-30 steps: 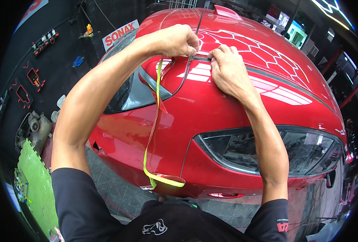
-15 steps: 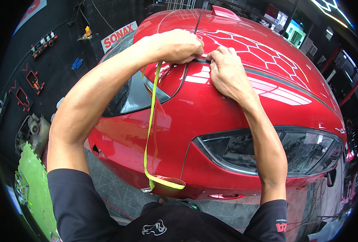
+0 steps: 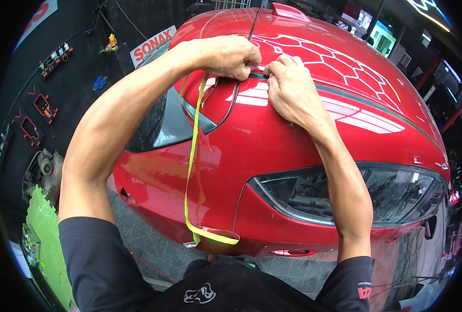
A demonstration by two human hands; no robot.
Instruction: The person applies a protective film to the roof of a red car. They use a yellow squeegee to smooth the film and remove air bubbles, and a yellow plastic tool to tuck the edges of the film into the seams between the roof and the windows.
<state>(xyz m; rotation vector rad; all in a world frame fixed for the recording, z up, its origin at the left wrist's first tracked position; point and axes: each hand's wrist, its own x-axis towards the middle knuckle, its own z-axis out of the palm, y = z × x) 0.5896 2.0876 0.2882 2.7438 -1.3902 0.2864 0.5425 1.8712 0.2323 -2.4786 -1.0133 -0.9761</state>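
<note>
A glossy red car (image 3: 288, 145) fills the middle of the view. Over its rear roof edge my left hand (image 3: 231, 58) is closed in a pinch, a bit of yellow-green tape (image 3: 193, 151) showing between the fingers. The rest of that thin tape hangs from beneath the hand down the bodywork, its lower end curling near the bottom of the car. My right hand (image 3: 293, 88) is closed, its curled fingertips at the black roof trim strip (image 3: 340, 96) right beside my left fingers. What those fingertips grip is hidden.
The rear window (image 3: 158, 125) lies left of the tape, a side window (image 3: 366, 192) under my right forearm. A red roof fin (image 3: 290, 11) stands at the far side. Tools hang on the dark wall at left, with a bottle shelf (image 3: 58, 58). A green mat (image 3: 44, 229) lies lower left.
My left hand has tilted slightly, its fingers now showing a bit of the tape. My right hand stays nearly where it was; the whole view has shifted slightly.
</note>
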